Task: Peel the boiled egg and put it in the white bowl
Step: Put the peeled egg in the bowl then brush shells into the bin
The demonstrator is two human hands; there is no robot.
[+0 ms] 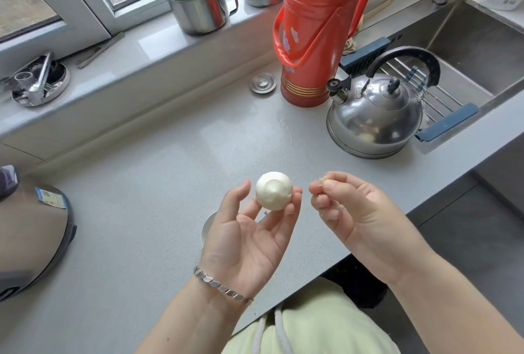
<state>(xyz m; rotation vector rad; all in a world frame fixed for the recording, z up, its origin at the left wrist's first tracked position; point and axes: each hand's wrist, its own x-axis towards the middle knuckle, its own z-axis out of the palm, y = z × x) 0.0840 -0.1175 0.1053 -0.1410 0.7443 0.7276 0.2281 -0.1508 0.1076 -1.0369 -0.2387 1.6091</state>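
A white boiled egg (273, 189), bare of shell on the side I see, rests on the fingertips of my left hand (249, 236), palm up above the grey counter. My right hand (347, 206) hovers just right of the egg, thumb and fingers pinched on a tiny shell fragment (321, 180). The white bowl (207, 227) sits on the counter directly under my left hand; only a sliver of its left rim shows.
A steel kettle (374, 118) and red thermos (317, 30) stand behind my hands. The sink (467, 50) with a rack lies at the right. A steel mug (198, 10) sits on the sill. A round appliance (31, 234) occupies the left edge. The counter edge (312, 277) runs below my wrists.
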